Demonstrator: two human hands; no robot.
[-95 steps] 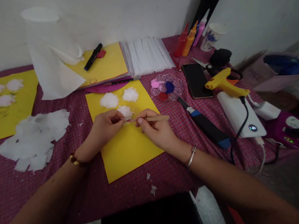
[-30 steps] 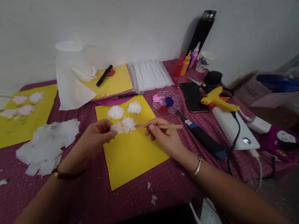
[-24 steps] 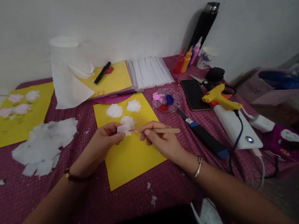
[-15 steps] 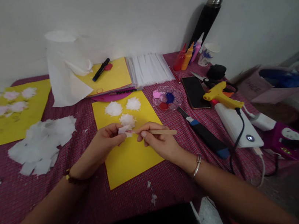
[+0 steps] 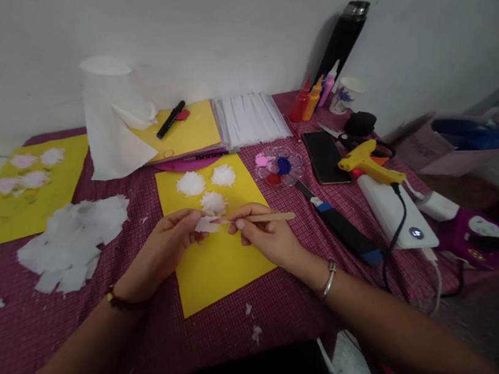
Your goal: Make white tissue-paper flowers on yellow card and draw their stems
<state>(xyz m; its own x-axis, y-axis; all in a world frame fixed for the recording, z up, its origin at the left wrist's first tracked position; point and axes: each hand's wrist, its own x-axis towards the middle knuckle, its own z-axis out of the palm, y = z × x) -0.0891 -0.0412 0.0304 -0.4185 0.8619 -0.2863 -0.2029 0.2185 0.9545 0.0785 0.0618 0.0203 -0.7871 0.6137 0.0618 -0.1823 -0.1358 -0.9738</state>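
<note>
Between the thumb and fingers of my left hand point(image 5: 170, 238) is a small piece of white tissue paper point(image 5: 207, 225). My right hand point(image 5: 266, 234) grips a paintbrush point(image 5: 273, 216) with a pale wooden handle; its thin end reaches the tissue piece, and its very tip is hard to make out. Both hands are over a yellow sheet point(image 5: 213, 275). Just beyond them on that sheet lie three fluffy white paper flowers point(image 5: 191, 183). A flower-shaped palette point(image 5: 296, 167) with pink, blue and red paint stands to the right of the sheet.
Left of my arm lies a pile of tissue pieces point(image 5: 72, 242), beside another yellow sheet point(image 5: 42, 207) with pinkish flowers. A tissue roll point(image 5: 106, 111) stands behind. To the right are a utility knife point(image 5: 346, 228), phone point(image 5: 325, 157), yellow glue gun point(image 5: 369, 162), power bank point(image 5: 398, 214) and paint bottles point(image 5: 300, 101).
The tissue piece in my left hand has been turned and now lies flatter, with the left fingers shifted around it. My right hand keeps the paintbrush at nearly the same place.
</note>
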